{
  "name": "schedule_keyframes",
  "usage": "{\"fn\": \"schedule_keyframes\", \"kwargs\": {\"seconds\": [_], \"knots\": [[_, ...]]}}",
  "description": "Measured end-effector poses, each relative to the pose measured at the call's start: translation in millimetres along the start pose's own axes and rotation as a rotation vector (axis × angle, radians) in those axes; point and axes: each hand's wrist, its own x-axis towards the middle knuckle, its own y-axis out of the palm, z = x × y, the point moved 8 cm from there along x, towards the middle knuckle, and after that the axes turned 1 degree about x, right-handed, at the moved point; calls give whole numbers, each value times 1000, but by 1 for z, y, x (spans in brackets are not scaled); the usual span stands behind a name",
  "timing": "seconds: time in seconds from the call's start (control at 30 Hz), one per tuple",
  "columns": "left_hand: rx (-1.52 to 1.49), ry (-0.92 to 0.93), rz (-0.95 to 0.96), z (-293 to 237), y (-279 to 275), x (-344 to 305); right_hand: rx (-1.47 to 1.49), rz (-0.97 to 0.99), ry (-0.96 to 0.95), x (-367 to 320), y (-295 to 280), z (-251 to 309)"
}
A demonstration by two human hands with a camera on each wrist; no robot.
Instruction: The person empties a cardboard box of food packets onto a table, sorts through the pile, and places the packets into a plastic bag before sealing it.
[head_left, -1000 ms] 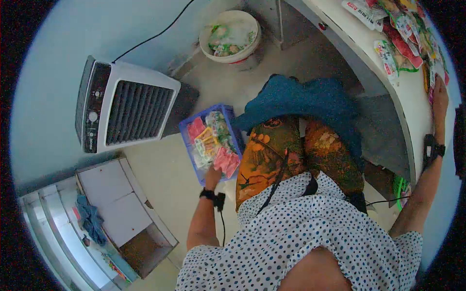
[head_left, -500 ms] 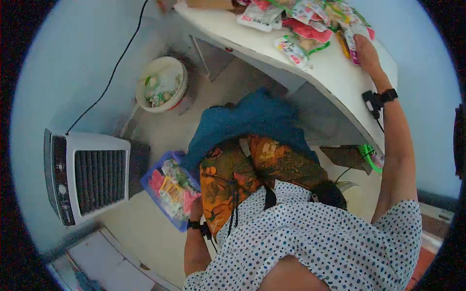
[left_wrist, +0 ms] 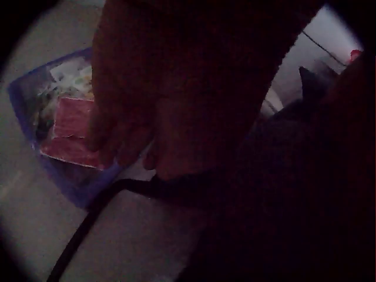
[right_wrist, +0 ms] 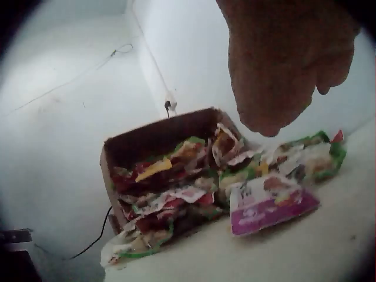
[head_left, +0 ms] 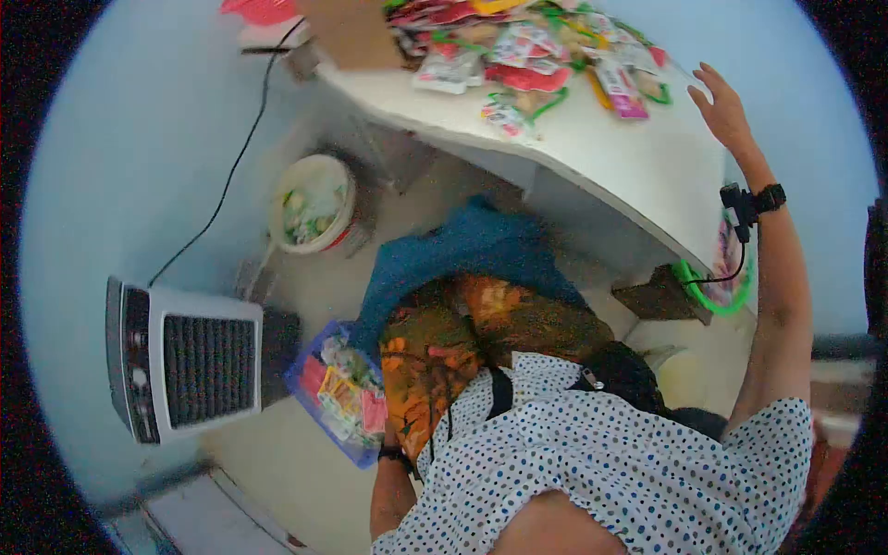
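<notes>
My right hand (head_left: 724, 113) is raised over the far right of the white table, fingers spread, holding nothing. A purple and white packet (head_left: 619, 89) lies on the table to its left; in the right wrist view that packet (right_wrist: 271, 205) is below the hand (right_wrist: 288, 64). My left hand, mostly hidden by the leg in the head view, hangs beside the blue basket (head_left: 360, 455). In the left wrist view the hand (left_wrist: 176, 100) is dark, its fingers hanging loosely near a pink packet (left_wrist: 73, 130); whether they touch it is unclear.
Many packets spill from a cardboard box (right_wrist: 161, 132) on the table (head_left: 638, 176). A white bucket (head_left: 314, 199) with packets stands on the floor, beyond an air cooler (head_left: 208, 365). A green-rimmed basket (head_left: 717, 305) sits under the table's right end.
My right hand has let go of the purple and white packet and lifted away to the right. My left hand has drawn toward the leg. The head view has shifted.
</notes>
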Motion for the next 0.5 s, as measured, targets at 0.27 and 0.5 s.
{"fn": "schedule_keyframes", "kwargs": {"seconds": [0.27,0.5], "knots": [[100,21,16,0,4,19,-256,247,259,-228,-21,-202],[244,112,37,-43,-30,54,-523,1042,537,-444,12,-316]]}}
